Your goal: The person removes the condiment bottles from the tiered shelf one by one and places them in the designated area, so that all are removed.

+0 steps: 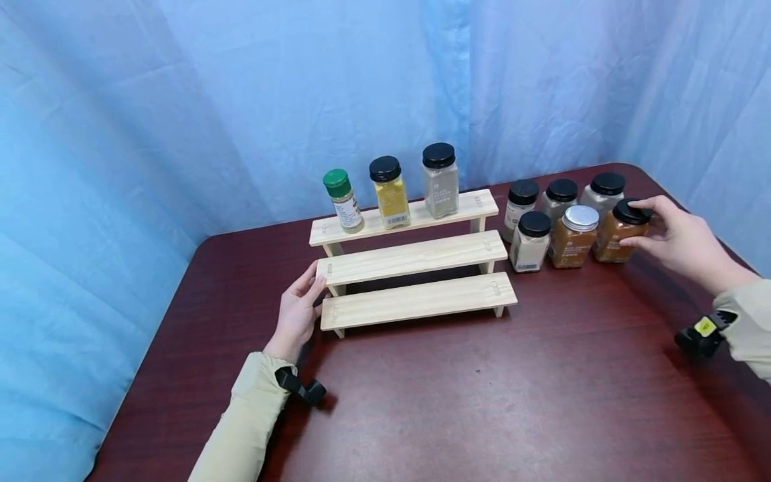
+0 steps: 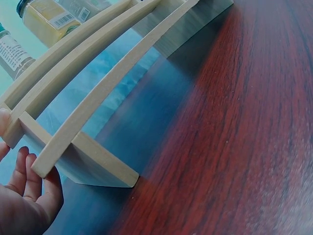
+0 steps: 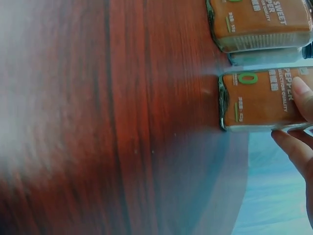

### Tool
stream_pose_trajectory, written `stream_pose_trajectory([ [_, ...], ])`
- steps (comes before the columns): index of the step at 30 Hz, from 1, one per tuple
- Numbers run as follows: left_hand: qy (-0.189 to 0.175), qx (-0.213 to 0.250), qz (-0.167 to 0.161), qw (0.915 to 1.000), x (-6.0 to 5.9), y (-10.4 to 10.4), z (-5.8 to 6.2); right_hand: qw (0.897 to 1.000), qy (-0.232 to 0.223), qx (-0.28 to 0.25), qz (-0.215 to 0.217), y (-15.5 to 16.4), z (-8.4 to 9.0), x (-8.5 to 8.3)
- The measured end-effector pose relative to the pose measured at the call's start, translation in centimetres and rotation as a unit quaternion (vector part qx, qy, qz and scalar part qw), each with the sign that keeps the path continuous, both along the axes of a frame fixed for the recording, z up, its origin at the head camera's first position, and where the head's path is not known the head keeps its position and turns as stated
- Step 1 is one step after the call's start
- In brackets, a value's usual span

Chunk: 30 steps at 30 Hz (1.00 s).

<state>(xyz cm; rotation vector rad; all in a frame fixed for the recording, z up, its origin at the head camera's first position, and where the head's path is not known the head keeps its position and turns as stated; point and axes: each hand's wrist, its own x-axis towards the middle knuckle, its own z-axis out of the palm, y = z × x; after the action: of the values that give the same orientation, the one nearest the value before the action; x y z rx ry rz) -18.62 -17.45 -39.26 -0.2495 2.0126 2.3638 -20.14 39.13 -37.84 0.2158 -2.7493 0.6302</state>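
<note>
Right hand, right of frame: grip part-closed, thumb and fingers round black-lidded brown jar, front right of the cluster. Left hand, left of centre: grip pinches wooden rack end. Risks: sideways pull could knock silver-lidded jar; rack tug could topple green-capped bottle.

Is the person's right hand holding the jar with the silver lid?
No, the right hand holds the black-lidded brown jar next to the silver-lidded jar.
</note>
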Motion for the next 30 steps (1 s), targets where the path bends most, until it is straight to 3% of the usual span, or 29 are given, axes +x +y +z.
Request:
stream_pose_trajectory([
  [8,0.001,-0.006,0.001,1.0,0.1,-0.1,0.0,0.998,0.037,0.022,0.045,-0.1,0.5,-0.2],
  [30,-0.001,0.005,0.004,1.0,0.0,0.1,0.0,0.998,0.031,0.043,0.041,-0.3,1.7,0.3],
])
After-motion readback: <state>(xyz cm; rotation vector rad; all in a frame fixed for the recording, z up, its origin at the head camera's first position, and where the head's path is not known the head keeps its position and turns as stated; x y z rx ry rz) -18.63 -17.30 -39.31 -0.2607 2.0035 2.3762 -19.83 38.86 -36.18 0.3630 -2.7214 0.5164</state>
